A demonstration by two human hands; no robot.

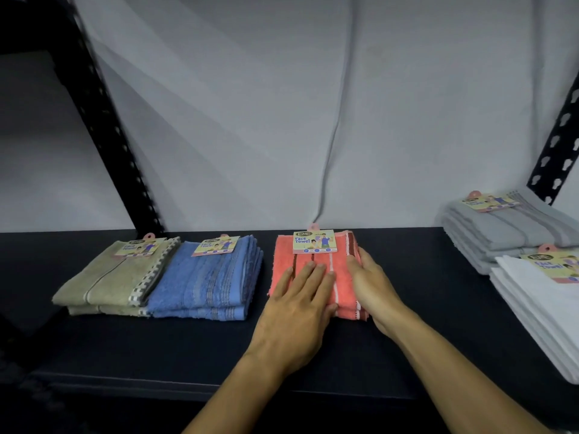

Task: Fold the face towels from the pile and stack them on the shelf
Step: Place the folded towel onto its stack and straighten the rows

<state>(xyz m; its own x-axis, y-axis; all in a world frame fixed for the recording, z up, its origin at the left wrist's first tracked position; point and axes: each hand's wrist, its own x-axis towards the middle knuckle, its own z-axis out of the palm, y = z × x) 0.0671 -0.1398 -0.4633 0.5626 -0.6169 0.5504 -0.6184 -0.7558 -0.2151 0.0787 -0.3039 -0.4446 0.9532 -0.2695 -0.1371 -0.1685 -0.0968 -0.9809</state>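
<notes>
Coral-pink folded terry face towel (313, 277), with dark and white stripes and a printed cardboard "Face Towel" label (315, 241) at its far edge, lies flat on the dark shelf board (188, 346), roughly at the middle of the shelf and toward the far side. The left hand (297, 311) rests palm down on the near-left part of this towel, fingers (308, 274) straight, slightly spread and pressing on the cloth, holding nothing. The right hand (372, 286) lies along the towel's right edge, fingers extended toward the far right corner and touching the striped border; whether the thumb is tucked beneath the towel cannot be told. To the left, a folded blue terry towel (203, 283) with darker woven bands sits just beside the coral towel, apart from it by a narrow gap. Further left, a folded olive-beige towel (106, 280) with a chequered grey-and-white border touches the blue one along its right edge. Both carry similar labels at their far edges. At the far right stands a stack of folded grey towels (501, 233), and nearer, at the right edge of view, a stack of folded white towels (539, 308); each is topped with a label. Black perforated metal uprights (103, 120) rise at left and right before a pale wall (250, 104).
</notes>
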